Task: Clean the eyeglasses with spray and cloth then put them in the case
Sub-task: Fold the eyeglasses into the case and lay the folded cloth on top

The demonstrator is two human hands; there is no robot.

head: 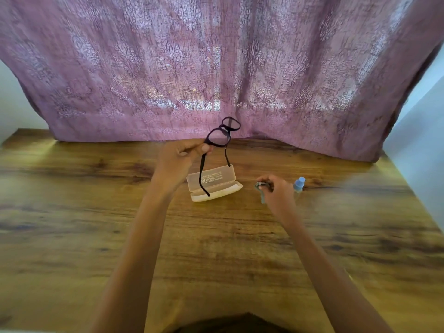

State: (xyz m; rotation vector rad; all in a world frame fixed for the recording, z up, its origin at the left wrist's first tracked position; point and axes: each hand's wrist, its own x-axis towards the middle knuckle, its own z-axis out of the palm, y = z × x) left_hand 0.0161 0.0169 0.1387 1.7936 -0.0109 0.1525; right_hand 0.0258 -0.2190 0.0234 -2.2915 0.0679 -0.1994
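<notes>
head view: single camera, looking down at a wooden table (96, 200) with a pink patterned curtain (216, 56) behind it.
left hand (179, 156): fingers curled, thumb and forefinger pinching the dark-framed eyeglasses (222, 133) at the near lens corner — held up off the table, temples unfolded and hanging down over the case, likely so both lenses are exposed for wiping.
right hand (276, 191): low by the table, fingertips pinched on a small grey cloth (261, 191) — looks like a pick-up grip; cannot tell if the cloth is fully off the surface.
spray bottle (299, 184): blue, upright, just right of the right hand, nobody holding it.
glasses case (213, 186): translucent, lid open, under the glasses — ready to receive them.
step, my read: cloth wipe about to start; casing not yet done.
</notes>
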